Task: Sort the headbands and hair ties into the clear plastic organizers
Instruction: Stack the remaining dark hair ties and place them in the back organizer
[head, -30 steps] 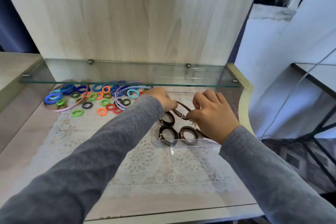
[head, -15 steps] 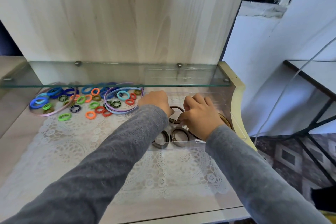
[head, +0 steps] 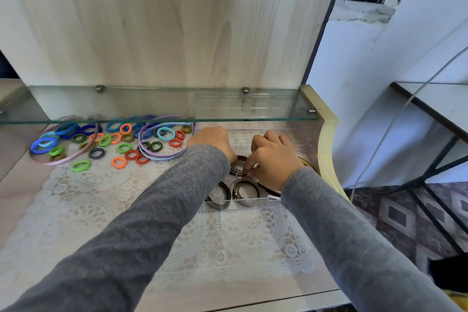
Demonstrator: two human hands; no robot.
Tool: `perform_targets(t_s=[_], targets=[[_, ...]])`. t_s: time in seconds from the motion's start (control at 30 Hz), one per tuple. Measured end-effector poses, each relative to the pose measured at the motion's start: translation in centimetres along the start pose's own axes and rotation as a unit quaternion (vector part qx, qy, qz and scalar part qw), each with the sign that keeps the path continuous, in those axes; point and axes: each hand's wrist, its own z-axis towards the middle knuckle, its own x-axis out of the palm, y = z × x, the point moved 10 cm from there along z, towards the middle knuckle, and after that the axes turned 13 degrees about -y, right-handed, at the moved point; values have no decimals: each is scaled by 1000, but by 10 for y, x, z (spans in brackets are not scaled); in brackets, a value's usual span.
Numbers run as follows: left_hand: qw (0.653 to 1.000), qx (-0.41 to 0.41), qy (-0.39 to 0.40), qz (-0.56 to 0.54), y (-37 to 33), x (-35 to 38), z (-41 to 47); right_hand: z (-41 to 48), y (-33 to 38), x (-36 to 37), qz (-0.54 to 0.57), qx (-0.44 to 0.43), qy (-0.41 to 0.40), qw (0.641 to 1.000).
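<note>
A clear plastic organizer stands at the right of the desk, under the glass shelf. Inside lie two dark brown hair ties side by side near its front wall. My right hand pinches a third dark brown tie just above them. My left hand is curled over the organizer's left part, beside that tie; its fingertips are hidden. To the left, many coloured hair ties lie scattered on the lace mat, with a lilac headband and a pink headband among them.
A glass shelf hangs low over the back of the desk, above the ties and my hands. A white lace mat covers the desk. The desk's curved right edge runs close beside the organizer. A wood panel rises behind.
Both hands have stayed over the organizer with the brown tie, which now sits lower inside it. The camera has shifted, so the scene has slid in the frame.
</note>
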Motion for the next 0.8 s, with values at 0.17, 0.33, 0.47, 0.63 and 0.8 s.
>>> perform_targets(t_s=[0.17,0.33,0.47,0.63,0.8], targets=[[1000,3,15,-11,2,-6,-4,2,1,2,8,8,29,1000],[1000,20,-11,5,10,-21,-12,5,2,3,5,8,44,999],[999,33,-31,-28,15,-24,-20,6,5,3,0,3,53,999],[994,60,-65,-66,15,-31,-30,5,6,2,-14,2,66,998],[990,87,-83,-79,14,-33,-38,3,6,2,-12,3,77,997]])
